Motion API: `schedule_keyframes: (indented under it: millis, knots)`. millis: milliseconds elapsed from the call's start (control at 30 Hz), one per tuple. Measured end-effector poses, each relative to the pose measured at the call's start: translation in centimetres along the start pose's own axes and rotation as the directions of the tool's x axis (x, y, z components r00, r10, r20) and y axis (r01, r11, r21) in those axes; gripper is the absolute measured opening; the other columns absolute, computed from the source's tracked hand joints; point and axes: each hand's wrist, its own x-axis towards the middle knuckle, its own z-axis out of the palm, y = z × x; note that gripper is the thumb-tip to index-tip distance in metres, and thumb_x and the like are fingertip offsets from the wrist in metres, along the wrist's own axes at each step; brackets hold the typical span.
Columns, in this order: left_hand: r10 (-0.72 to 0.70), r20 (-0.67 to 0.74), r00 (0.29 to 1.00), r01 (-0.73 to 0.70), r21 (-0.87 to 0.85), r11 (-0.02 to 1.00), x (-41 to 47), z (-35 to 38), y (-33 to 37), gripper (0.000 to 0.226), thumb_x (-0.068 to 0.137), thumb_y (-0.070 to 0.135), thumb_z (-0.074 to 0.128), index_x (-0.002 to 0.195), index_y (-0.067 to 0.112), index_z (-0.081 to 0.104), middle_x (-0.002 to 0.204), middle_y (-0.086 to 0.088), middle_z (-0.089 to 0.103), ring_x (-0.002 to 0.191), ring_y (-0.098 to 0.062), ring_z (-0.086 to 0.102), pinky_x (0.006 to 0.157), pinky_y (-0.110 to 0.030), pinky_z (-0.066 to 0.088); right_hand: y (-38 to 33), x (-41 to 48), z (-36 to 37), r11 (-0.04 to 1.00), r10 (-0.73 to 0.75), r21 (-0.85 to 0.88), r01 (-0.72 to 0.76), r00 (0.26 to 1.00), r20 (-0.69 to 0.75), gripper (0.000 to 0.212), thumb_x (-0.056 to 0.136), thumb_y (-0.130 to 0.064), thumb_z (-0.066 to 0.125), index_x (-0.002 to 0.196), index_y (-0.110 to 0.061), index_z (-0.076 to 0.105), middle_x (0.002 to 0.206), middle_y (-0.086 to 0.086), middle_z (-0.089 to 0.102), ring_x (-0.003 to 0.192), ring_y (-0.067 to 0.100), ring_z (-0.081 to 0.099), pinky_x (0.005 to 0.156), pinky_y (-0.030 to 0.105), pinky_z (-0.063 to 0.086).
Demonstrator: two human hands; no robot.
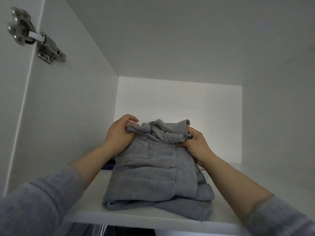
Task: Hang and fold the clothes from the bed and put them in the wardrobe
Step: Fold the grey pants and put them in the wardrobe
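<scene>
A person's two hands set a folded grey fleece garment (153,176) on the upper shelf (136,218) of a white wardrobe, seen from a head-worn camera looking into the compartment. The left hand (119,133) grips the bunched far-left corner of the garment, fingers curled round the cloth with the thumb on top. The right hand (196,142) pinches the rolled far-right edge, fingers tucked beneath it. The two hands are apart, one at each far corner.

The garment lies flat in several layers (a square patch, possibly a pocket, shows on its top face). Its near fold sits just behind the shelf's front edge and its far end is raised slightly in the hands. A dark blue item (110,163) shows at the garment's left side beside the left wrist, largely hidden. Both forearms are bare, with grey sleeves (34,210) pushed back towards the elbows.

A metal door hinge (36,34) is fixed to the left side panel near the top. The back panel (179,99) is brightly lit. Dark fabric (102,230) shows below the shelf.
</scene>
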Motion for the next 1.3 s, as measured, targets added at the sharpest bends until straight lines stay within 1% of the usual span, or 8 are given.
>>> schedule_keyframes:
  millis: [233, 433, 633, 767, 900, 1033, 1167, 1300]
  knots:
    - [0.092, -0.062, 0.994, -0.082, 0.145, 0.986, 4.3, 0.3, -2.0, 0.031, 0.08, -0.001, 0.063, 0.092, 0.028, 0.06, 0.086, 0.013, 0.065, 0.081, -0.002, 0.06, 0.068, -0.011, 0.043, 1.2, 5.8, 0.7, 0.993, -0.117, 0.006, 0.117, 0.986, 0.119, 0.031, 0.077, 0.017, 0.063, 0.095, -0.009, 0.067, 0.089, 0.0, 0.071, 0.083, 0.013, 0.066, 0.073, 0.023, 0.056]
    - [0.114, -0.064, 0.991, -0.092, 0.276, 0.957, 6.2, -0.3, -4.7, 0.031, 0.078, -0.005, 0.064, 0.092, 0.023, 0.062, 0.083, 0.012, 0.066, 0.078, 0.004, 0.058, 0.065, -0.001, 0.039, 2.5, 9.7, 2.7, 0.979, -0.179, -0.036, 0.199, 0.935, 0.307, 0.034, 0.088, 0.002, 0.064, 0.119, -0.011, 0.062, 0.117, 0.005, 0.068, 0.107, 0.018, 0.065, 0.092, 0.029, 0.054]
    - [0.143, -0.045, 0.989, -0.112, 0.414, 0.903, 8.5, -2.2, -6.2, 0.032, 0.072, -0.008, 0.062, 0.09, 0.017, 0.066, 0.084, 0.006, 0.068, 0.081, -0.015, 0.063, 0.067, -0.013, 0.043, 3.1, 12.4, 5.7, 0.973, -0.211, -0.027, 0.231, 0.923, 0.323, 0.031, 0.087, 0.007, 0.059, 0.1, -0.019, 0.068, 0.101, -0.003, 0.07, 0.088, 0.0, 0.066, 0.073, 0.013, 0.05]
    - [0.155, 0.007, 0.988, -0.14, 0.478, 0.867, 10.1, -3.1, -7.7, 0.03, 0.073, -0.006, 0.062, 0.092, 0.016, 0.067, 0.089, 0.001, 0.073, 0.085, -0.019, 0.066, 0.074, -0.029, 0.05, 4.4, 14.4, 7.8, 0.972, -0.215, -0.017, 0.233, 0.921, 0.325, 0.032, 0.088, 0.007, 0.059, 0.096, -0.023, 0.068, 0.096, -0.006, 0.069, 0.081, -0.004, 0.066, 0.07, 0.012, 0.05]
    - [0.131, 0.015, 0.991, -0.12, 0.513, 0.85, 12.1, -3.7, -9.5, 0.03, 0.073, -0.005, 0.061, 0.093, 0.016, 0.067, 0.091, -0.002, 0.073, 0.087, -0.022, 0.066, 0.076, -0.031, 0.051, 5.6, 16.4, 9.4, 0.98, -0.187, -0.003, 0.197, 0.936, 0.298, 0.028, 0.088, 0.006, 0.061, 0.094, -0.02, 0.068, 0.093, -0.005, 0.069, 0.074, -0.005, 0.067, 0.065, 0.011, 0.051]
    - [0.069, 0.016, 0.998, -0.067, 0.515, 0.855, 13.6, -2.9, -11.6, 0.029, 0.076, -0.002, 0.061, 0.099, 0.014, 0.066, 0.098, -0.006, 0.071, 0.093, -0.026, 0.063, 0.078, -0.03, 0.048, 7.2, 18.4, 9.5, 0.995, -0.097, 0.035, 0.091, 0.961, 0.258, 0.021, 0.086, 0.003, 0.064, 0.093, -0.017, 0.07, 0.094, 0.001, 0.071, 0.08, 0.009, 0.069, 0.064, 0.018, 0.055]
    - [-0.054, 0.07, 0.996, 0.005, 0.56, 0.828, 12.4, 0.0, -16.8, 0.034, 0.083, 0.011, 0.067, 0.116, 0.01, 0.058, 0.113, -0.013, 0.063, 0.102, -0.031, 0.059, 0.086, -0.033, 0.047, 13.8, 18.2, 9.6, 0.975, 0.014, -0.22, 0.022, 0.987, 0.161, 0.016, 0.086, -0.004, 0.067, 0.103, -0.004, 0.069, 0.103, 0.014, 0.071, 0.096, 0.025, 0.067, 0.072, 0.021, 0.053]
    - [-0.293, 0.167, 0.941, 0.143, 0.59, 0.794, 10.0, 2.7, -21.1, 0.058, 0.087, 0.034, 0.068, 0.136, 0.013, 0.044, 0.132, -0.013, 0.052, 0.114, -0.028, 0.055, 0.098, -0.033, 0.044, 19.6, 16.6, 10.8, 0.897, 0.173, -0.438, -0.049, 0.954, 0.247, 0.022, 0.087, -0.001, 0.063, 0.109, 0.003, 0.063, 0.108, 0.02, 0.067, 0.1, 0.026, 0.062, 0.083, 0.03, 0.05]
